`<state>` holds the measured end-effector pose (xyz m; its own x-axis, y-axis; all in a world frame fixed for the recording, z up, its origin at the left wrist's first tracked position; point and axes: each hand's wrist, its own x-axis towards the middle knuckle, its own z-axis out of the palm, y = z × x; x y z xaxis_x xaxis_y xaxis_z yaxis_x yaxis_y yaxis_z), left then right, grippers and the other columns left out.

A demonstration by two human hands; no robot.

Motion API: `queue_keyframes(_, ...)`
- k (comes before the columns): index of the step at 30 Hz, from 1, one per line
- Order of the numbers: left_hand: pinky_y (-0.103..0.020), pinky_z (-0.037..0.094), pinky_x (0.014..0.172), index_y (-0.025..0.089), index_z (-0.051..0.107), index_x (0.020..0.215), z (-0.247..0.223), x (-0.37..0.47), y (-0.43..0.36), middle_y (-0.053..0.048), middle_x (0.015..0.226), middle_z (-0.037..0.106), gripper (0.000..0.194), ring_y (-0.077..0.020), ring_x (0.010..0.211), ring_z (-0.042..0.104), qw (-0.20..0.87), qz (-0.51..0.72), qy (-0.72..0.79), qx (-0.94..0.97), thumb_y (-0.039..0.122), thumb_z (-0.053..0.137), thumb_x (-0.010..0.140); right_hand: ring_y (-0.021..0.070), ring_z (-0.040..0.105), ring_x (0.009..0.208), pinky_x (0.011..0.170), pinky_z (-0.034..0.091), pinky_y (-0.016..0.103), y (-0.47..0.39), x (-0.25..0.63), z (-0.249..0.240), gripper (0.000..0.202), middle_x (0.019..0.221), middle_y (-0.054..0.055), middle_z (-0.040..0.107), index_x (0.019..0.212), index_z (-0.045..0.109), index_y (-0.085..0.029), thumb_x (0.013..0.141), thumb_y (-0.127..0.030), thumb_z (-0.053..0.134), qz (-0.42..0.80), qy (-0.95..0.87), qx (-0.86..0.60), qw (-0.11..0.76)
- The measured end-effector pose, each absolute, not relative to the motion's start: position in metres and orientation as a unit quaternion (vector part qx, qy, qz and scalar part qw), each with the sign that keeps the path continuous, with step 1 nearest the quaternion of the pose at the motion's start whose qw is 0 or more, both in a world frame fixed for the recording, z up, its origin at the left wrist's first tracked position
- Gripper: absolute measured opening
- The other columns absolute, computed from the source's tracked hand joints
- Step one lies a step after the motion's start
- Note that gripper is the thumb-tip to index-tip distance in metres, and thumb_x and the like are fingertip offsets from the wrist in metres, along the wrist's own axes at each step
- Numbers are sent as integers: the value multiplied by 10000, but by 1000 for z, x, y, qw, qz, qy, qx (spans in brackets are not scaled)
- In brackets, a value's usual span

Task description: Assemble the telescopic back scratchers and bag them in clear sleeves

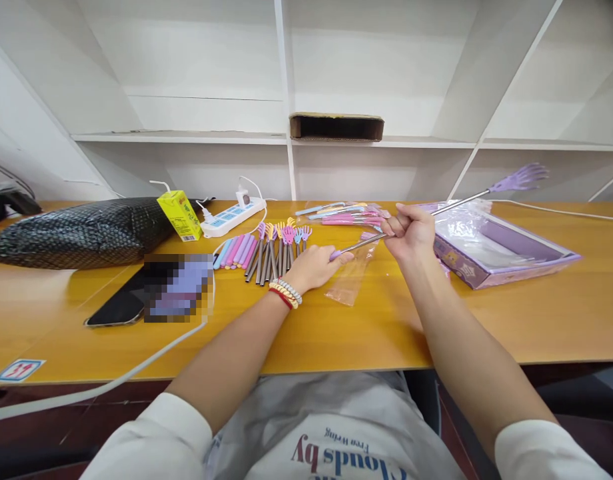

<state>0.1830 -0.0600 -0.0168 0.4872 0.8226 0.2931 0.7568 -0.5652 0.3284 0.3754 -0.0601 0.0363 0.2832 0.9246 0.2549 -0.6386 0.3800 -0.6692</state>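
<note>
A telescopic back scratcher [461, 202] with a purple claw head is stretched out long between my hands. My left hand [314, 268] is closed round its purple handle end. Farther up, my right hand [411, 232] grips the metal rod, with the claw pointing up and to the right. Beside my left hand lie several claw heads on short metal rods [269, 260] and a row of loose pink, purple and blue handles [235, 252]. A clear plastic sleeve [351, 277] lies flat on the table between my forearms. Behind my hands are several bagged back scratchers [346, 213].
A purple open box [506, 267] with clear plastic in it stands at the right. To the left are a power strip [235, 217], a yellow drink carton [179, 215], a black wrapped package [86, 233] and a phone [119, 300]. A white cable [151, 360] crosses the table's front edge.
</note>
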Motion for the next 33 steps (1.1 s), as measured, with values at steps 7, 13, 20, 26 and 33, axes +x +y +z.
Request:
queue_keyframes(7,-272,363,620,179,544,892,-20,193,-63,-37,772,611,411,-170,683,563,114,242,460,846,562,404,850,76,422,436,495,432,246,-58,360,23,352,465,-59,390,561,291,-195,614,-249,634,531,-315,-217,756)
queue_keyframes(13,-286,433,751,146,493,1084,-15,201,-68,-72,1021,629,344,-180,875,585,207,274,367,864,413,438,874,66,409,423,481,402,231,-68,326,8,435,433,-75,331,538,261,-185,579,-223,692,612,-357,-209,674)
queue_keyframes(20,-325,440,692,167,549,1087,-22,212,-75,-114,926,671,445,-260,845,632,122,234,468,843,507,331,898,20,146,316,341,182,212,-69,325,8,565,376,-114,150,556,98,-189,555,-102,657,584,-346,-224,699)
queue_keyframes(26,-306,413,643,182,625,986,-18,217,-80,-127,870,680,437,-270,832,640,88,228,497,833,493,332,895,19,151,297,324,160,215,-74,321,17,543,365,-117,161,572,82,-198,537,-53,604,560,-311,-258,723)
queue_keyframes(33,-283,356,553,191,649,744,-13,210,-69,-85,680,640,474,-230,692,625,119,213,475,845,558,370,852,17,145,296,321,168,209,-75,323,19,564,363,-119,162,573,81,-194,523,-80,631,564,-320,-234,724)
